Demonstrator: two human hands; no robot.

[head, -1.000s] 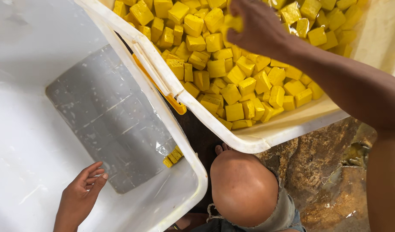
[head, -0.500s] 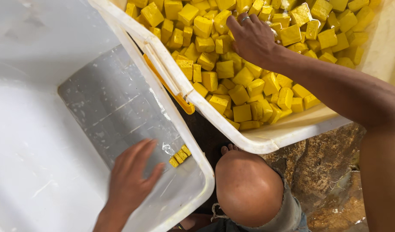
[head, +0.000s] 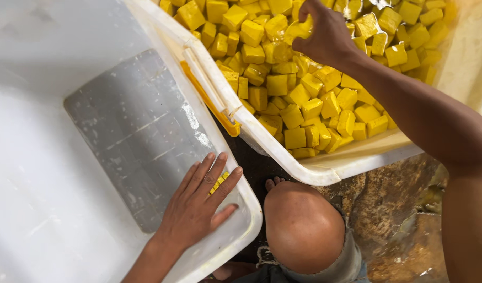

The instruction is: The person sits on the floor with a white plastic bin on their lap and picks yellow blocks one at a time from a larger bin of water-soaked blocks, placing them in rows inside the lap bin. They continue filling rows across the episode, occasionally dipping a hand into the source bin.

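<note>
The left hand (head: pixel 199 207) is lying flat, fingers spread, over yellow cubes (head: pixel 218 182) by the near rim of the white tub (head: pixel 251 209), whose grey floor is lying open. The right hand (head: pixel 325 34) is pinching a cube (head: pixel 297 30) above the full tub (head: pixel 325 170). Below, a knee (head: pixel 304 228) is crowding the rocky ground (head: pixel 393 199).

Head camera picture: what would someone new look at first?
The heap of bright yellow cubes filling the white tub at upper right, where the right hand pinches one cube. At lower left, the left hand lies flat in the other white bin, over a few yellow cubes.
</note>
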